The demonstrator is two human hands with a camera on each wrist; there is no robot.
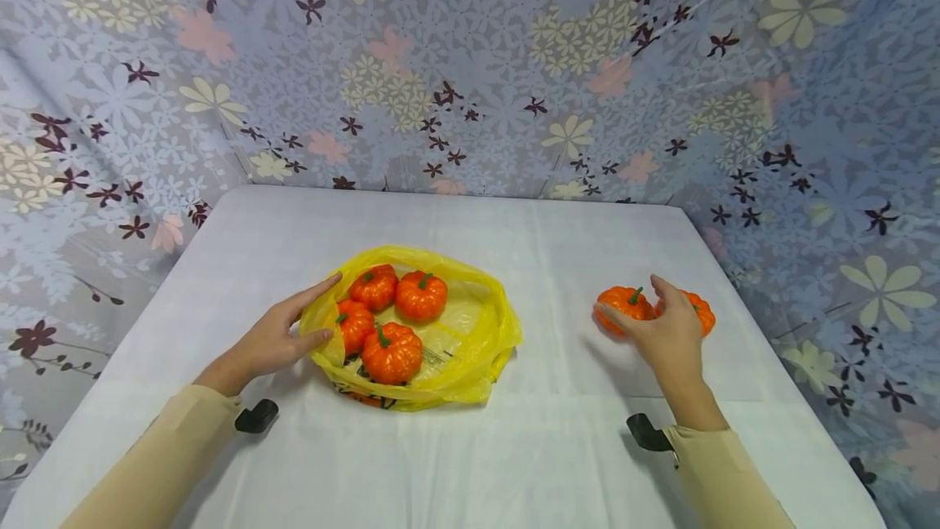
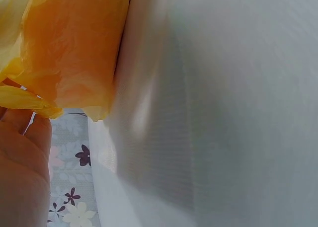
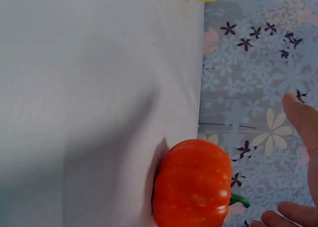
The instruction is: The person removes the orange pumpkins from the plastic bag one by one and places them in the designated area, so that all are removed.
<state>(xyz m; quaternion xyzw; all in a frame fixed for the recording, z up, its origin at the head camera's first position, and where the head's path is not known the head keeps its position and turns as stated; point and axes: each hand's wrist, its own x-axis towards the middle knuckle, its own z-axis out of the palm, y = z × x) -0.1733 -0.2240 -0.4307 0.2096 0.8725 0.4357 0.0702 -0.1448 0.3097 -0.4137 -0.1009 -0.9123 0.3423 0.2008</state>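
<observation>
A yellow plastic bag (image 1: pixel 470 390) lies spread open on the table, holding several orange toy pumpkins (image 1: pixel 392 353) with green stems. At its left rim my left hand (image 1: pixel 275 337) touches the plastic, thumb and fingers stretched apart; in the left wrist view a fold of the bag (image 2: pixel 69 48) hides the fingertips. Two more pumpkins sit side by side on the right, one pumpkin (image 1: pixel 624 308) to the left of another pumpkin (image 1: pixel 701 313). Above them hovers my right hand (image 1: pixel 671 337), thumb and fingers spread. The right wrist view shows a gap between this hand and a pumpkin (image 3: pixel 194 182).
A white cloth covers the table (image 1: pixel 514 455). Behind it and along both sides hangs a flowered curtain (image 1: pixel 470 64). Each wrist carries a small black device, one black device (image 1: pixel 257 416) on the left and another black device (image 1: pixel 649 433) on the right.
</observation>
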